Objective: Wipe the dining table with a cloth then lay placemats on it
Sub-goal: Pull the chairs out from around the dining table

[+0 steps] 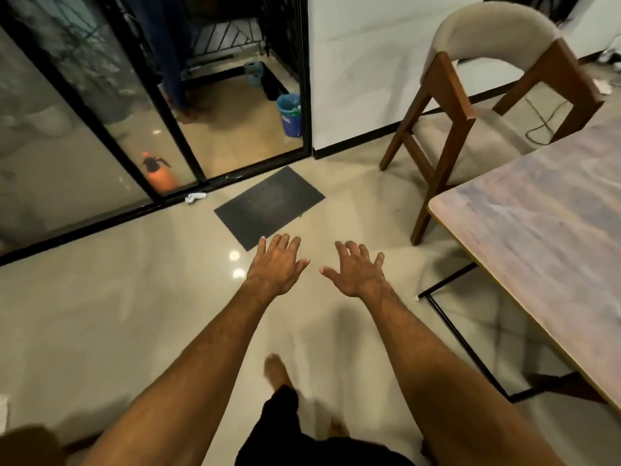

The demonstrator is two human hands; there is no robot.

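Note:
The dining table (551,230) fills the right side, with a pale marbled top and a thin black metal leg frame. My left hand (277,265) and my right hand (356,270) are stretched out in front of me over the floor, palms down, fingers spread, holding nothing. Both hands are left of the table's corner and apart from it. No cloth and no placemat shows in view.
A wooden chair (447,105) with a cream padded back stands at the table's far end. A dark doormat (268,205) lies on the glossy beige floor before a black-framed glass sliding door (168,105). Beyond the glass are an orange sprayer (159,173) and a blue bucket (289,114).

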